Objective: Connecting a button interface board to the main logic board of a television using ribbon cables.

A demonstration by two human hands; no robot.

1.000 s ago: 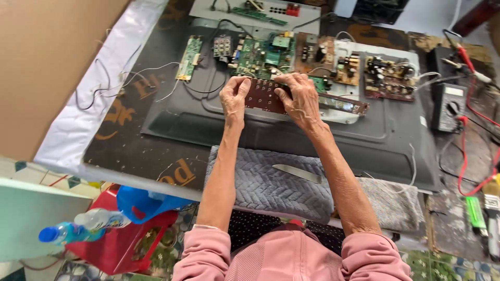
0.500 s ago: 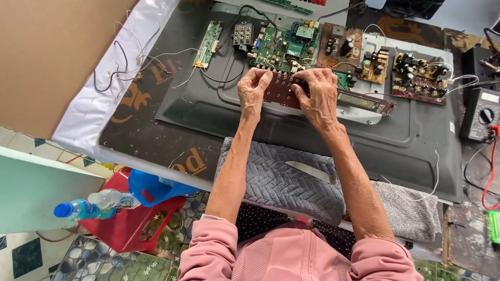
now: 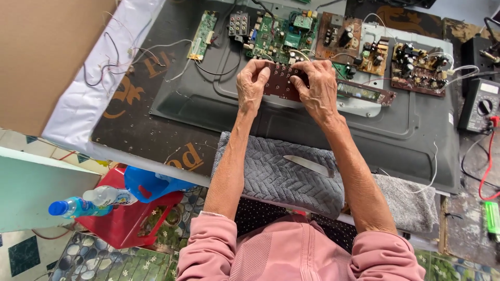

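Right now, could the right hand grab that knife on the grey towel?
Probably yes. The knife lies bare on the grey towel, just below the right forearm, with nothing over it. But the right hand is busy holding the brown circuit board with the left hand.

Brown circuit board, grey herringbone towel, pink sleeves.

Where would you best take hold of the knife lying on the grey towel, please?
Take the knife by its right end, coming from above: it lies flat on the grey towel, its pointed tip toward the left arm, so the right end looks like the handle side.
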